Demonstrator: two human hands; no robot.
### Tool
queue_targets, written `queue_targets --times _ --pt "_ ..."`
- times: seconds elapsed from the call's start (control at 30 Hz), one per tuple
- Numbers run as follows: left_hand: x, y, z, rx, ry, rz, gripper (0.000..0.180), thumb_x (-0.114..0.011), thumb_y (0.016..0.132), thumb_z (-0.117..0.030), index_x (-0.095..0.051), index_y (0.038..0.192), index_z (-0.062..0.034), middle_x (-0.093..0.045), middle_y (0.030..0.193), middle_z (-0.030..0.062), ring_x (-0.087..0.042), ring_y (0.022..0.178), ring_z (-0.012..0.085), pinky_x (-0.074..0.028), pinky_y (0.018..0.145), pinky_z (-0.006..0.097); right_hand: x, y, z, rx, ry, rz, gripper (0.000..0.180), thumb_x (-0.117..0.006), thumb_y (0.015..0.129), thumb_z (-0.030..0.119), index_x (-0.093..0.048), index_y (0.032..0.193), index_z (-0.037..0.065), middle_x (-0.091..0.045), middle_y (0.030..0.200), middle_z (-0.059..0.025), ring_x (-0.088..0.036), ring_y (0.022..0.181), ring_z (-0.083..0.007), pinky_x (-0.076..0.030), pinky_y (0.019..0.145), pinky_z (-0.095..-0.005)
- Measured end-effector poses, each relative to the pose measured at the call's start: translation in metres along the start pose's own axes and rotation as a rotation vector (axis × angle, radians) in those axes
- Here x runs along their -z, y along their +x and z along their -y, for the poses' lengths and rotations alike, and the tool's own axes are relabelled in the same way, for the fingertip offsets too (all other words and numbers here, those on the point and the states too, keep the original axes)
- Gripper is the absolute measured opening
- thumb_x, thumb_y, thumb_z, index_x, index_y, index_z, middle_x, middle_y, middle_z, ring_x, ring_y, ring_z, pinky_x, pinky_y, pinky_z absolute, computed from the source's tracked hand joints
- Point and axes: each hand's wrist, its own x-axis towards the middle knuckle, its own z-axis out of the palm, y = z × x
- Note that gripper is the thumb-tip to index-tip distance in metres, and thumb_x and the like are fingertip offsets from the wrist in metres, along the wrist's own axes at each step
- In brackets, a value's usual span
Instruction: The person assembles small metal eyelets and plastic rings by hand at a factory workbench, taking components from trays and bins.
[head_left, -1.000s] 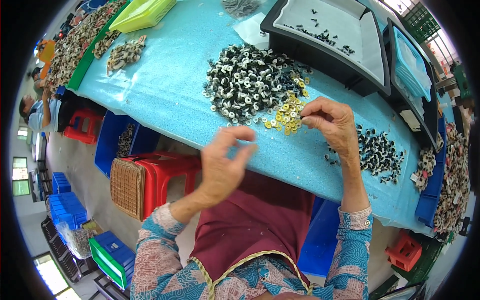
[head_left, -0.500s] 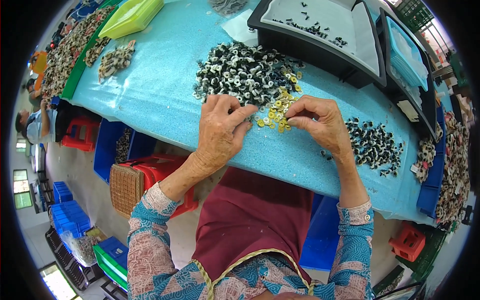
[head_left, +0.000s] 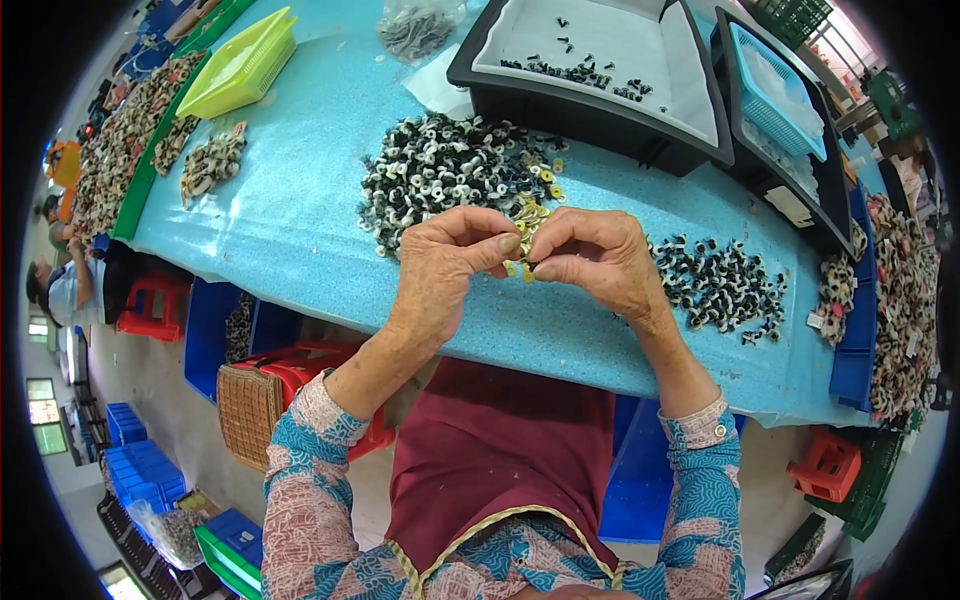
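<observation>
At the far left edge of the frame, another person sits low beside a red stool. Above them, a long strip of mixed small parts runs along the green edge of the table. A lime-green plastic basket lies in the upper left, with a small clump of pale parts just below it on the turquoise table.

Near the centre, a wide heap of black-and-white ring-shaped parts spreads over the table. At its right edge lies a small scatter of yellow rings.

In the middle of the frame, the person's left hand and right hand meet fingertip to fingertip just above the table's near edge. Both are pinched shut on a small yellow part held between them, just below the yellow rings. Which fingers bear it is hard to tell. Patterned blue sleeves and a maroon apron fill the lower centre.

Above the hands, a black tray with a white floor holds a few dark bits. To its right a blue basket sits in another black tray. Right of the hands lies a smaller pile of black-and-white parts. More mixed parts line the right edge.
</observation>
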Motion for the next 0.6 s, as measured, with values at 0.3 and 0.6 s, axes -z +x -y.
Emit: queue_targets --times 0.3,0.6 --pt "0.0 -0.002 0.015 0.178 -0.336 0.059 0.011 -0.063 0.083 -0.009 -0.062 0.089 -0.0005 -0.062 0.086 0.0056 -0.059 0.076 0.0142 -0.049 0.068 0.027 0.0 0.001 -0.001 -0.16 -0.016 -0.046 0.02 -0.067 0.073 -0.003 -0.062 0.092 0.0 -0.063 0.079 -0.0028 -0.06 0.074 -0.0073 -0.05 0.068 -0.0221" --pt "-0.01 -0.015 0.002 0.28 -0.491 -0.021 0.041 -0.053 0.091 -0.014 -0.042 0.127 0.001 -0.062 0.101 0.0109 -0.06 0.093 0.0206 -0.049 0.083 0.034 -0.004 0.001 -0.013 0.29 -0.527 -0.101 0.028 -0.065 0.071 -0.003 -0.062 0.098 0.003 -0.061 0.078 -0.0092 -0.061 0.072 -0.0207 -0.048 0.063 -0.0276"
